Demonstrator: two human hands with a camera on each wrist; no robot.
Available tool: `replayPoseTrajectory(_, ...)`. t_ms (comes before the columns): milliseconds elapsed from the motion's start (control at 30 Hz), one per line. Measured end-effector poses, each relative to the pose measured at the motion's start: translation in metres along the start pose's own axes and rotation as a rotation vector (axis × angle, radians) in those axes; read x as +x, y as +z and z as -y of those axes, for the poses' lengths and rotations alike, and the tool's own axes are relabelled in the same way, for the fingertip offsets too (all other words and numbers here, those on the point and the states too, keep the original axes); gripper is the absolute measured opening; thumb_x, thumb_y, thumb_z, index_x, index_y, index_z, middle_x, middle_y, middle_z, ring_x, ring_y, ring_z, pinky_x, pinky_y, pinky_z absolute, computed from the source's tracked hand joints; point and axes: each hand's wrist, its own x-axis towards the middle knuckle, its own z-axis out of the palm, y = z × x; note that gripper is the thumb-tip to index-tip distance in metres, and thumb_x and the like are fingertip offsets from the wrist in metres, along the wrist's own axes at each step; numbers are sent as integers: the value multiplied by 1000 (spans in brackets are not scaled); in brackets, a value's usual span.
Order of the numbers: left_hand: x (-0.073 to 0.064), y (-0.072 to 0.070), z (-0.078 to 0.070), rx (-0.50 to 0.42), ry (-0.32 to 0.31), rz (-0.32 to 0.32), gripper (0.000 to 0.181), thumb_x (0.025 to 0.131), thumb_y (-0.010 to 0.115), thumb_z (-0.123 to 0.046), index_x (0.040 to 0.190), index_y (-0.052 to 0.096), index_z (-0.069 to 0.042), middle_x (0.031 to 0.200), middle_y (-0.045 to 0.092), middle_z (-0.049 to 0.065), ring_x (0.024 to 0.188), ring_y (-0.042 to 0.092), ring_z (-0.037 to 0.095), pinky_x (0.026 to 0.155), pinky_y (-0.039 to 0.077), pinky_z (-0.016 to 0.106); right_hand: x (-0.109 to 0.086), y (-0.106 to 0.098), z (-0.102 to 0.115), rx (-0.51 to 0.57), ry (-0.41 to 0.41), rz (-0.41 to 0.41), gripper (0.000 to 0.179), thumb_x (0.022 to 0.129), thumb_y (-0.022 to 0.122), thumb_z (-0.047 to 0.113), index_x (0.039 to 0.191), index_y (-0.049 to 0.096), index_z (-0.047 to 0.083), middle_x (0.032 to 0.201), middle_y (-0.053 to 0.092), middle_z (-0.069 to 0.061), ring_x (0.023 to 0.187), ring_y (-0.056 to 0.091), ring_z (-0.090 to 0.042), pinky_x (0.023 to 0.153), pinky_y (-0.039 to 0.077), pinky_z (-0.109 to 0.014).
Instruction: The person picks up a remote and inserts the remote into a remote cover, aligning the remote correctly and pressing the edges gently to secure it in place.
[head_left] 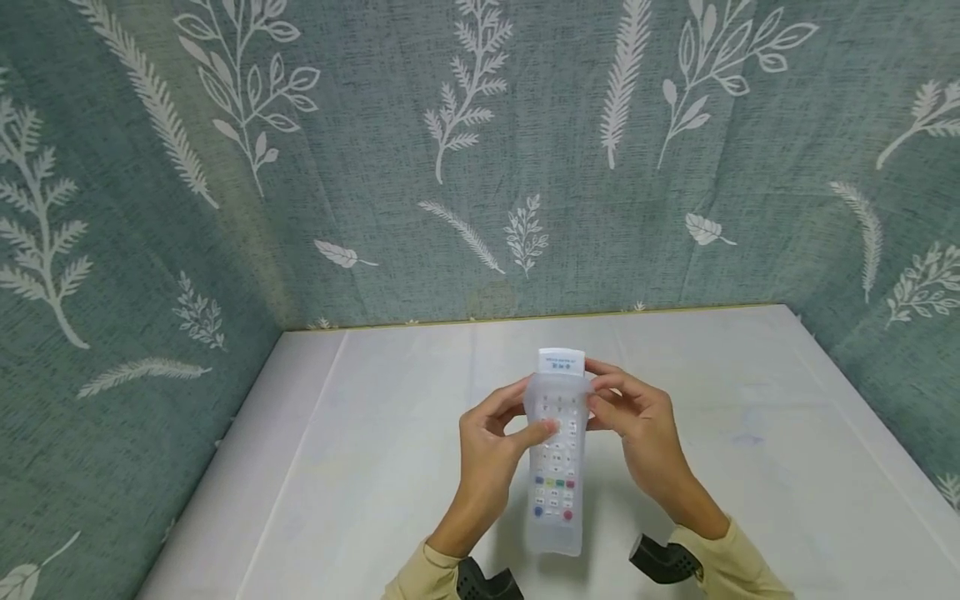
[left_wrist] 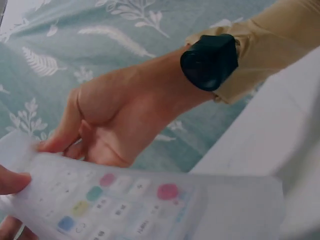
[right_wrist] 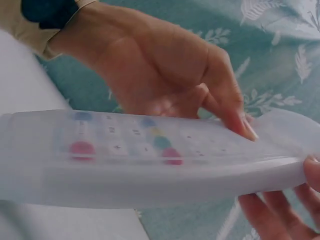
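A white remote control with several small buttons and a row of coloured ones sits inside a translucent soft sleeve. Its far end, printed in blue, sticks out past the sleeve's mouth. My left hand grips the covered remote from the left, thumb on the front and fingers partly hidden behind. From the other side, my right hand pinches the sleeve's edge near that mouth. In the right wrist view the sleeve reaches beyond the remote's near end as a loose part.
Both hands are above a white table. Green cloth walls with white leaf prints stand behind it and on both sides. A black wrist camera is strapped at each light yellow cuff.
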Motion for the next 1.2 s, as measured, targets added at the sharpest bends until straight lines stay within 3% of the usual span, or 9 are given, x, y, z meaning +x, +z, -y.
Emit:
replayPoseTrajectory(200,0,-2,3,-41,-43,-15,45,76,74,3,119,66,-9,105,66,14,92,61,25,71,56,31,7,3,-3,54,53,90,9,93,55,-1,101,54,0,116,58,-7,94,64,-20,62,58,-36)
replayPoseTrajectory(367,0,-2,7,-26,-71,-32,46,77,74,1,121,65,-11,107,62,12,93,60,25,69,56,31,7,3,-6,52,107,74,23,93,56,0,113,44,-3,114,57,-7,94,63,-19,63,58,-38)
replayPoseTrajectory(533,0,0,13,23,-15,-117,48,74,77,2,118,61,-8,97,53,14,92,58,25,70,54,27,7,3,-6,15,141,34,32,92,59,3,120,45,-5,115,57,-10,92,64,-20,66,58,-41)
replayPoseTrajectory(667,0,1,18,66,41,-135,39,75,77,-1,108,56,-5,94,55,13,92,57,25,83,50,32,6,4,-7,-10,151,-14,32,90,64,5,117,52,-6,112,59,-11,90,65,-21,68,58,-42)
replayPoseTrajectory(867,-2,2,18,126,-7,-108,28,80,76,-10,106,64,-11,101,62,7,94,58,24,78,49,37,4,9,-7,-25,153,-79,30,86,69,6,111,59,-8,106,62,-13,90,67,-24,69,58,-42)
replayPoseTrajectory(1200,-3,2,16,111,-70,42,43,78,79,-19,119,64,-17,116,61,4,102,57,25,79,52,35,-1,13,-9,-19,78,-136,29,82,71,0,108,62,-10,112,63,-12,90,67,-21,66,58,-41)
